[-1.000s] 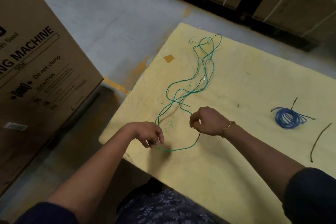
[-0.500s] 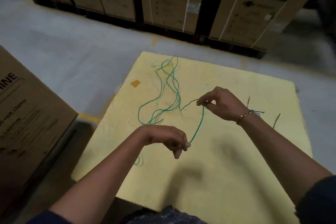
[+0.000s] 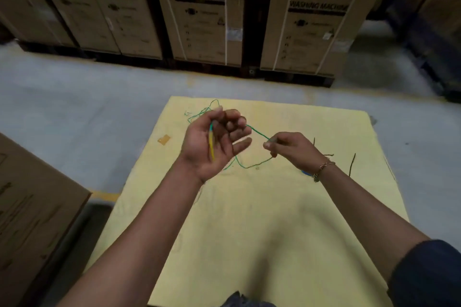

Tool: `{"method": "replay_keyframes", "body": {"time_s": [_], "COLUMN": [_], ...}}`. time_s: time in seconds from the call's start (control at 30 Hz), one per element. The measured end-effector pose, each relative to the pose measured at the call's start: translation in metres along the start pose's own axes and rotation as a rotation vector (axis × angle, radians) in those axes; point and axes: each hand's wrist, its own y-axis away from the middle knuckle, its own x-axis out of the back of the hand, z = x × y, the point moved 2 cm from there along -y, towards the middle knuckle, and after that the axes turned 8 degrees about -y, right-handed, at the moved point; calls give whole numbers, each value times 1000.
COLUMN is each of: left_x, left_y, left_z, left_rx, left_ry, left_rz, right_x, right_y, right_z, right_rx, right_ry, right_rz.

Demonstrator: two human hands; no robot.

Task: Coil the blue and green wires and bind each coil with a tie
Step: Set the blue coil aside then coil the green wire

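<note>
A thin green wire runs between both hands above a yellow mat. My left hand is raised palm-up, fingers curled, with the wire's end lying across the palm. My right hand pinches the wire further along; a loop sags to the mat between them. The rest of the green wire lies loose behind my left hand. The blue wire coil is almost wholly hidden under my right wrist. Thin dark ties lie on the mat to the right.
A row of tall cardboard washing-machine boxes stands across the grey floor beyond the mat. Another large box sits close at the left. A small orange patch marks the mat's left side.
My left hand rose and turned palm-up with the wire end across it. My right hand shifted right along the wire. The view tilted up, showing more of the boxes.
</note>
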Motion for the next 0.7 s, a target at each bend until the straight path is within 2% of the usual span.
{"method": "replay_keyframes", "body": {"time_s": [0.1, 0.17, 0.27, 0.37, 0.5, 0.63, 0.7], "left_x": [20, 26, 26, 29, 44, 75, 86], "left_y": [-5, -6, -11, -18, -23, -15, -7], "left_z": [14, 21, 26, 14, -20, -46, -50], "left_rx": [-134, -202, -251, -196, -117, 41, 135], "left_ry": [163, 210, 104, -236, -842, -1325, -1460], "left_rz": [94, 89, 73, 138, 177, 99, 103], "right_x": [-2, -10, -33, -57, -76, -62, -51], "right_y": [10, 19, 34, 42, 36, 25, 21], "right_z": [23, 42, 65, 62, 15, -31, -43], "right_rx": [-58, -102, -167, -159, -45, 17, 57], "right_ry": [-36, -14, 30, 192, 286, 197, 209], "right_rz": [-58, -99, -150, -249, -385, -369, -340]}}
